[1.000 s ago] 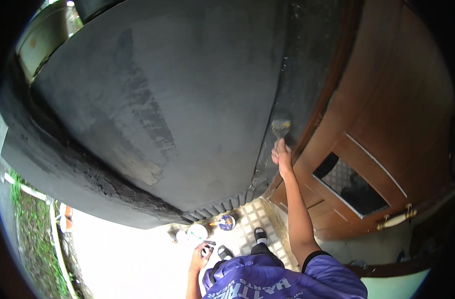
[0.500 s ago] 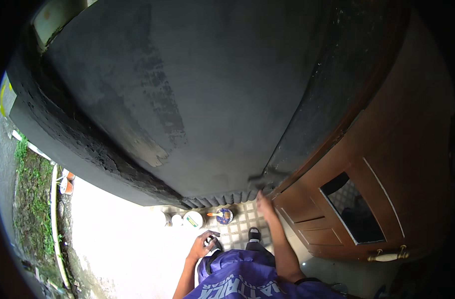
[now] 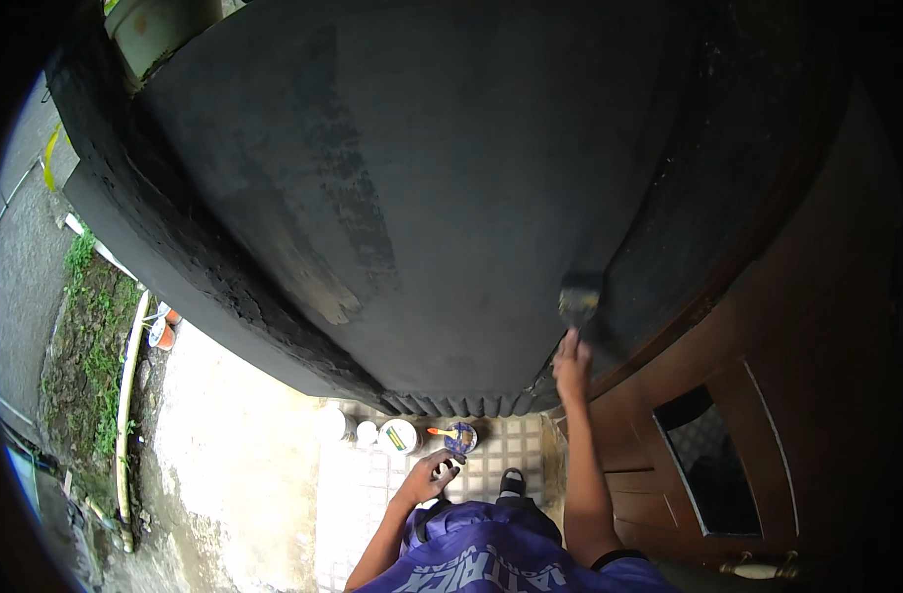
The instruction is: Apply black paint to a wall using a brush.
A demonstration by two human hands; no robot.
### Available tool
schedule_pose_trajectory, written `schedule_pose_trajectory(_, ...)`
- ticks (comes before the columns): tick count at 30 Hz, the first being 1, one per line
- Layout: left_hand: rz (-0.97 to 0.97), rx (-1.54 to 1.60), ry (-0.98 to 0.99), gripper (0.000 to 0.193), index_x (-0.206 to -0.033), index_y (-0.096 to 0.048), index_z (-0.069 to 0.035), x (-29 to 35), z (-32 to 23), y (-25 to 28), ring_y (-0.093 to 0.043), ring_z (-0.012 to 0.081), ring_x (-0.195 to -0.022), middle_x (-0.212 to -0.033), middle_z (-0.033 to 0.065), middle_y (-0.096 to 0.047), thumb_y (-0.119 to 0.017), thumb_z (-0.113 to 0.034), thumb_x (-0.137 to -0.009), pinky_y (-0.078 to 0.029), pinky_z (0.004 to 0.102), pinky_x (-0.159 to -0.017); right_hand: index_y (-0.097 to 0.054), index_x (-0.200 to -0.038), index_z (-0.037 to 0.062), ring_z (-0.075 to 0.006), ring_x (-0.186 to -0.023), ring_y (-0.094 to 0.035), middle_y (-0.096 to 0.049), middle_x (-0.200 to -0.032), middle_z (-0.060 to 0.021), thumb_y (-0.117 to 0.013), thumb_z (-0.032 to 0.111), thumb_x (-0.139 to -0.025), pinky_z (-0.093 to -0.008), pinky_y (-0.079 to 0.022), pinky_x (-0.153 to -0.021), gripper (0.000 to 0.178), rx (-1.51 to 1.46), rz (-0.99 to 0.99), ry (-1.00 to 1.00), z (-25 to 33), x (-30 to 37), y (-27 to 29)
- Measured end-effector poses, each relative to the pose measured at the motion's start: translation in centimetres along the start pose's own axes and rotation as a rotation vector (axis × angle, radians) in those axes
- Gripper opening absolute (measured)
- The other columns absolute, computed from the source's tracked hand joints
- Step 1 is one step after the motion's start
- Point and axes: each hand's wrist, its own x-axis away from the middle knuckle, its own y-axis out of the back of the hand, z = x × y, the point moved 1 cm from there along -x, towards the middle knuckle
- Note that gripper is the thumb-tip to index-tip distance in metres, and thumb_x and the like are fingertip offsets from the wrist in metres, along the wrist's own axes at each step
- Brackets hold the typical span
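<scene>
A dark grey wall fills most of the view, with a streaky darker band and a lighter, brownish patch on its left half. To the right stands a brown panelled wooden door with a dark, glossy rectangular pane. Below the wall lies a tiled floor, turning very bright toward the left. The person wears a purple printed shirt and a dark sandal.

The right hand reaches up to the wall, its fingers closed around the handle of a flat paintbrush. The brush points upward, its bristles at the wall surface beside the long groove near the door side. The left hand hangs low in front of the shirt, dark-smudged fingers bent toward the thumb; I cannot tell whether they pinch anything.

Just beyond the left hand, on the floor, sit a white round tub and, beside it, a blue-marked round container with an orange-handled brush lying across it. A smaller white container stands left of the tub.
</scene>
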Motion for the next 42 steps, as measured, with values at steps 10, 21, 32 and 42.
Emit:
schedule_pose_trajectory(10,0.036,0.015,0.026,0.024,-0.104,-0.061,-0.008,0.6,0.5,-0.9,-0.06,0.0269,-0.08,-0.098,0.0117,-0.062,-0.059,-0.016,-0.082,-0.047,0.0313,-0.064,-0.052,-0.067,0.0089,-0.0071,-0.036,-0.034,-0.04,-0.048,0.0045,-0.052,0.047,-0.09,-0.0235,-0.021,-0.034,0.044,0.088,0.064,-0.758,-12.5,8.8,4.3)
schedule_pose_trajectory(21,0.02,-0.039,-0.075,0.022,-0.1,-0.062,-0.004,-2.0,0.4,-3.0,-0.057,0.0233,-0.082,-0.095,0.011,-0.063,-0.059,-0.011,-0.079,-0.045,0.0311,-0.07,-0.054,-0.089,0.0016,-0.0038,-0.04,-0.031,-0.036,-0.054,0.0049,-0.043,0.038,-0.097,-0.0204,-0.023,-0.037,0.039,-0.3,-0.005,-0.014,16.6,0.4,4.9)
schedule_pose_trajectory(32,0.017,0.033,-0.028,0.022,-0.099,-0.062,-0.003,0.7,1.2,-2.0,-0.06,0.0221,-0.077,-0.092,0.012,-0.062,-0.063,-0.01,-0.079,-0.046,0.0298,-0.064,-0.049,-0.062,-0.0005,-0.0132,-0.043,-0.041,-0.039,-0.05,-0.0042,-0.043,0.035,-0.096,-0.0309,-0.031,-0.042,0.05,-0.017,-0.2,0.184,14.9,-4.4,3.7)
schedule_pose_trajectory(42,-0.281,0.327,-0.162,0.049,-0.124,-0.041,-0.002,-2.0,1.3,4.1,-0.058,0.0162,-0.081,-0.099,0.0083,-0.061,-0.06,-0.006,-0.079,-0.046,0.0279,-0.071,-0.059,-0.088,-0.0068,-0.043,-0.092,-0.059,-0.062,-0.089,-0.0269,-0.05,0.043,-0.087,-0.0483,-0.046,-0.079,0.051,0.799,-0.014,-0.297,-15.0,8.2,8.5)
